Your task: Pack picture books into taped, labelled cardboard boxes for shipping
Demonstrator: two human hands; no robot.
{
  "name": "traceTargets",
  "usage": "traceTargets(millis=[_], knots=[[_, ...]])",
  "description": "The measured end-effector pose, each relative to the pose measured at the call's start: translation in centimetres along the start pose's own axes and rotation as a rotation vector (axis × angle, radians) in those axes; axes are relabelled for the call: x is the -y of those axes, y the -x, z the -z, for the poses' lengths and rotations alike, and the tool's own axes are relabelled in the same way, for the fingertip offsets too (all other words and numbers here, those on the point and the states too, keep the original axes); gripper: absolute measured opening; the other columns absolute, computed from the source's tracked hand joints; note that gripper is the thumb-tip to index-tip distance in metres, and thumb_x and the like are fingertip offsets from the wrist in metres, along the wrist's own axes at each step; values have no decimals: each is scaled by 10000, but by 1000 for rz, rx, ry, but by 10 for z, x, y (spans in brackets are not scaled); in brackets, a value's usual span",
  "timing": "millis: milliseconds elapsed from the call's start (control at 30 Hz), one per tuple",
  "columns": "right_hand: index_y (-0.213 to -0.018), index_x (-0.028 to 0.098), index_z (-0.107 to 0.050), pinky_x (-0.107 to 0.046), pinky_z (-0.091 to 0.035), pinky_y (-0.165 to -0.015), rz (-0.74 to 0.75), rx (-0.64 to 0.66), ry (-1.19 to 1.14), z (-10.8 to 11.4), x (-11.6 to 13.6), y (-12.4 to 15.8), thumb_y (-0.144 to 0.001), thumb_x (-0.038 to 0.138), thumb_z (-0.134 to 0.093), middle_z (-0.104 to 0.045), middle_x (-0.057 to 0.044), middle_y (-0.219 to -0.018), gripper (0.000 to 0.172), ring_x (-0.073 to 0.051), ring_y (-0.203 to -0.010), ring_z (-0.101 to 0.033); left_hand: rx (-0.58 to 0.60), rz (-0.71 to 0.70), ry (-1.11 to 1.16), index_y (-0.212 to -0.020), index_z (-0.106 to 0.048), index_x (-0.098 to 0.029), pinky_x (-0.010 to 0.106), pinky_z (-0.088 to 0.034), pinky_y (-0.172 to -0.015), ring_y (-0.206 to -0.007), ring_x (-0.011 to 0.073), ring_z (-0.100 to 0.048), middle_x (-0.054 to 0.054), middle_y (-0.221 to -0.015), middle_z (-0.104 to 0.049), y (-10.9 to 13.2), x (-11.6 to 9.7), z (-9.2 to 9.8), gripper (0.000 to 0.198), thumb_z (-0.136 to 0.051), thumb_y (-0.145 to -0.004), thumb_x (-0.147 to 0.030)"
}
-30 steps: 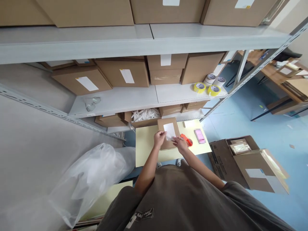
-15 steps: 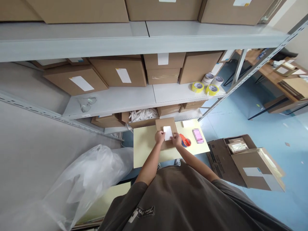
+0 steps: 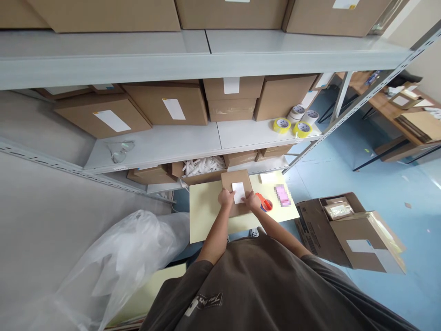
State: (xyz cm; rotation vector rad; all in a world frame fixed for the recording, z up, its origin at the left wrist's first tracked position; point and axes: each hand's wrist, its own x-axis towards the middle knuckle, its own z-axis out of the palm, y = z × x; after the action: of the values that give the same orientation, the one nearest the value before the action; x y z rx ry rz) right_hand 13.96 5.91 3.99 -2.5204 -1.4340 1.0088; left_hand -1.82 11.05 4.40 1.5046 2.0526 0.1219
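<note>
Where the two forearms reach over a cream table (image 3: 203, 214), a small brown carton (image 3: 238, 210) lies flat near its middle, between the hands. Carton plain and matte, box-shaped, edges fairly straight, longer from near to far than across; its near end looks a shade darker. On its top face, about the centre, a white label (image 3: 238, 192): rectangular, bright against the cardboard, set slightly askew; any print too small to read. Left hand (image 3: 226, 197) at the carton's left side, fingers partly curled, thumb reaching the label's left edge. Right hand (image 3: 252, 201) at the right side, likewise half closed, thumb by the label's near right corner. Cannot tell whether either pinches the paper or only presses on it. Just right of the right hand, an orange-and-blue tool (image 3: 264, 202); farther right, a pink object (image 3: 282, 195), blurred into blocks. Toward the table's far edge, a pale flat stack (image 3: 268, 177). Beyond the table, on the low shelf, an open box of white pieces (image 3: 205, 166)
</note>
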Motion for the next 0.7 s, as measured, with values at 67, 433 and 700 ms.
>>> traceTargets(millis=[67, 433, 700], knots=[[-1287, 152, -647, -394, -533, -889, 81, 4, 93, 5, 1, -4, -986, 446, -711, -775, -206, -1190, 425, -350, -1107, -732, -42, -88, -16, -1282, -743, -142, 408, -538, -998, -1213, 353, -702, 219, -1238, -768, -1, 4, -1, 468, -736, -939, -460], [-1659, 143, -468, -568, -226, -1311, 672, -147, 322, -55, -24, 18, -1044, 239, -401, -372, -121, -1766, 626, -369, -1662, -240, -138, -683, -58, -1653, -496, -182, 521, -210, -1352, -1679, 319, -209, 131, -1776, -339, -7, 53, -33, 618, -442, -1074, -390], [-1479, 180, -653, -538, -399, -1214, 684, -244, 178, -73, -49, 70, -1070, 260, -435, -600, -164, -1591, 470, -343, -1573, -403, -169, -686, 16, -1679, -421, -96, 572, -198, -1349, -1687, 359, -163, 195, -1776, -307, -16, 68, -45, 718, -475, -1052, -442]])
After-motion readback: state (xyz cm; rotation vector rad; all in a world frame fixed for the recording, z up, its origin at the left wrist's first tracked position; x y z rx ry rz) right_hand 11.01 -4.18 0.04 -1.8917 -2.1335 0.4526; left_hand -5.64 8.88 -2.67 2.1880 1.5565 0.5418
